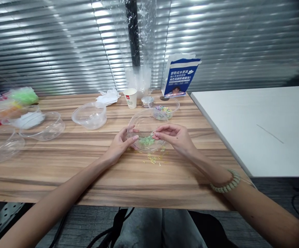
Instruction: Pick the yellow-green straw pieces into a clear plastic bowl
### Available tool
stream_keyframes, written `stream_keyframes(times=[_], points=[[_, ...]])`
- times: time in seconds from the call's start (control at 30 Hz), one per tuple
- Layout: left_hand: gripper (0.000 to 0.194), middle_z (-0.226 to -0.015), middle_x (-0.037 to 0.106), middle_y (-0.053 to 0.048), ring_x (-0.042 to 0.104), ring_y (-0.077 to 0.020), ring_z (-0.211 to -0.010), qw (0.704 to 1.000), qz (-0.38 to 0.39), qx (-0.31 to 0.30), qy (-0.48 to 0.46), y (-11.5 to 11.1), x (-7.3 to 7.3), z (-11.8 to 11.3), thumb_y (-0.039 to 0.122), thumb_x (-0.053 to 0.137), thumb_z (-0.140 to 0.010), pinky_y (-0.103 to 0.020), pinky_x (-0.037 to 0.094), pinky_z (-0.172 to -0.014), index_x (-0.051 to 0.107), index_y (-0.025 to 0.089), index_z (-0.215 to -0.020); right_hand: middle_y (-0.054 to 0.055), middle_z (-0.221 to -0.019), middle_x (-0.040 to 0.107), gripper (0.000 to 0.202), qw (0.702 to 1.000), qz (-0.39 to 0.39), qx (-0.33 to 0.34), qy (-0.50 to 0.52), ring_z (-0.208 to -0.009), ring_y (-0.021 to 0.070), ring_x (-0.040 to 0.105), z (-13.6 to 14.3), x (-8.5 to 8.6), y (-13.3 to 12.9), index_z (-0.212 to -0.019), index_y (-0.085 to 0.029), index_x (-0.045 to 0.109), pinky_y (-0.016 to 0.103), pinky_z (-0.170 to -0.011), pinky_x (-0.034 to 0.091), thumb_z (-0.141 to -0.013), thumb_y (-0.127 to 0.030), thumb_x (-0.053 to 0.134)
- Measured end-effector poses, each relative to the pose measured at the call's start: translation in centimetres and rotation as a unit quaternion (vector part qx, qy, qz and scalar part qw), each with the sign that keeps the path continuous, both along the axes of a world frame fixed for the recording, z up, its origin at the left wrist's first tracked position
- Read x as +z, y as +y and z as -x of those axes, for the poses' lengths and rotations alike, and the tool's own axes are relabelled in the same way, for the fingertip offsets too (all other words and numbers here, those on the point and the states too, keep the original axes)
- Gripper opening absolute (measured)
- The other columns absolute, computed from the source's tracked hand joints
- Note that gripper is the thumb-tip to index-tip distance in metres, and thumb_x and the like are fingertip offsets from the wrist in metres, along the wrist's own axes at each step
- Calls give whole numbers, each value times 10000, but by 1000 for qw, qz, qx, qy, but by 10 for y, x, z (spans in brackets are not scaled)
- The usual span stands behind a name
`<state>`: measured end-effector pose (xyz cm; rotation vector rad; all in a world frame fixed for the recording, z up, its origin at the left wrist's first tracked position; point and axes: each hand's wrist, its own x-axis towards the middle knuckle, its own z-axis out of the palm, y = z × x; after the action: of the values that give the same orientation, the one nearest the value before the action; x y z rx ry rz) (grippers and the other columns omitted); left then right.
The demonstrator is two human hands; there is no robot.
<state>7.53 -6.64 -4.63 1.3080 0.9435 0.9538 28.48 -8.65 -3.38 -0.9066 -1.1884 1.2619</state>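
Note:
A clear round plastic bowl [136,120], tilted toward me, has a small heap of green pieces [146,140] in it. My left hand [122,142] grips its left rim between thumb and fingers. Over the bowl's right side, my right hand [175,136] has thumb and fingertips pinched together beside the green pieces; what they hold is too small to name. Yellow bits [153,158] lie scattered on the wooden table just in front of the bowl. Behind it sits another clear bowl with multicoloured pieces [163,112].
A paper cup [130,98], a round metal tin [147,101], white tissue [108,97] and a blue-and-white bag [181,76] stand at the back. An empty clear bowl [90,116] is left of centre. More bowls and colourful bags [22,96] crowd the far left. A white table [263,131] adjoins on the right.

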Motion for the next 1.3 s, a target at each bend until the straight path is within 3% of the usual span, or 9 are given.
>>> stream_keyframes(times=[0.47, 0.67, 0.77, 0.87, 1.0, 1.07, 1.3], points=[[571, -1193, 541, -110, 621, -118, -687, 1000, -8, -13, 14, 0, 3, 0, 386, 696, -727, -254, 545, -585, 466, 173, -1204, 33, -658, 678, 392, 999, -10, -34, -38, -613, 174, 672, 1, -2, -1, -773, -142, 620, 315, -617, 575, -593, -450, 783], [582, -1194, 541, -106, 622, -105, -644, 1000, -2, -16, 13, 1, 1, 1, 401, 696, -726, -255, 539, -588, 460, 178, -1210, 38, -677, 688, 318, 997, -34, -45, -57, -596, 174, 675, 3, -6, -2, -779, -140, 630, 294, -577, 579, -633, -384, 771], [576, -1194, 544, -104, 622, -106, -640, 1000, -2, -16, 13, 1, 1, 1, 401, 697, -725, -258, 538, -588, 465, 182, -1205, 43, -722, 704, 245, 991, -84, -52, -92, -604, 168, 679, 2, -7, -4, -859, -140, 649, 282, -574, 581, -708, -319, 721], [554, -1194, 547, -106, 623, -106, -626, 1000, -8, -24, 11, 0, 2, 1, 397, 679, -743, -262, 532, -585, 464, 185, -1208, 45, -769, 712, 126, 950, -199, -99, -218, -636, 162, 678, 0, -8, -5, -874, -155, 667, 280, -589, 573, -786, -245, 652], [545, -1206, 545, -113, 628, -109, -627, 999, -18, -32, 15, 0, 1, 2, 380, 663, -761, -258, 522, -581, 456, 191, -1228, 46, -807, 713, 89, 820, -389, -164, -387, -714, 165, 674, -4, -10, -5, -863, -175, 674, 276, -637, 553, -847, -185, 586], [539, -1218, 540, -109, 633, -110, -630, 999, -23, -42, 15, 0, 1, 2, 369, 655, -770, -260, 520, -583, 447, 205, -1240, 49, -835, 713, 127, 783, -428, -168, -420, -742, 161, 674, -5, -10, -4, -900, -174, 667, 268, -652, 551, -880, -181, 541], [564, -1248, 518, -120, 628, -111, -639, 998, -28, -47, 23, -1, 4, 1, 376, 658, -767, -270, 528, -599, 433, 197, -1253, 76, -990, 691, 221, 766, -444, -122, -448, -899, 166, 653, -10, -5, -1, -1067, -160, 630, 292, -763, 553, -907, -139, 479]])
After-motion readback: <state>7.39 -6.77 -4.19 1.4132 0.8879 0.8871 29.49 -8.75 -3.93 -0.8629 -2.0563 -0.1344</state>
